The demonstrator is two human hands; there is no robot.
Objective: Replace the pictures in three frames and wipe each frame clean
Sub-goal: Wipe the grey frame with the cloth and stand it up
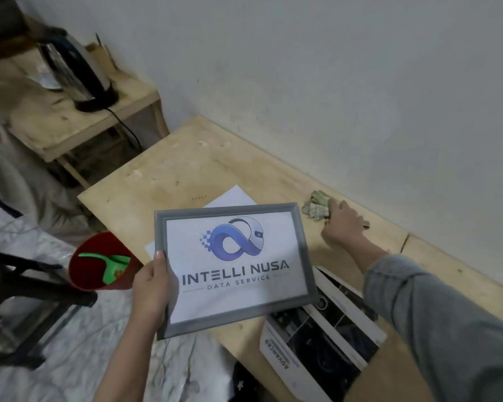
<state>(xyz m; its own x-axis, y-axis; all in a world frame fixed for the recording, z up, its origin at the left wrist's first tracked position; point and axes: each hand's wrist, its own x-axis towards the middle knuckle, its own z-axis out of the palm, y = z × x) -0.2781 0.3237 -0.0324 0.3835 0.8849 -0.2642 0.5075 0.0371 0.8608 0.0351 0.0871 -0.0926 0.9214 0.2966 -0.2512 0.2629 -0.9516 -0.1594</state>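
A grey picture frame (301,227) with an "Intelli Nusa Data Service" logo print inside is held up over the wooden table (186,169). My left hand (151,285) grips its left edge, thumb on the front. My right hand (341,224) reaches far right near the wall and closes on a crumpled greenish cloth (315,208) lying on the table. White paper sheets (233,198) lie on the table behind the frame. Printed pictures with dark images (323,335) lie stacked at the table's near edge, partly under my right arm.
A red bucket (99,250) with a green scoop inside stands left of the table. A steel kettle (79,71) with its cord sits on a small wooden stand at the back left. A dark chair (26,285) stands at the left. A white wall runs along the table's far side.
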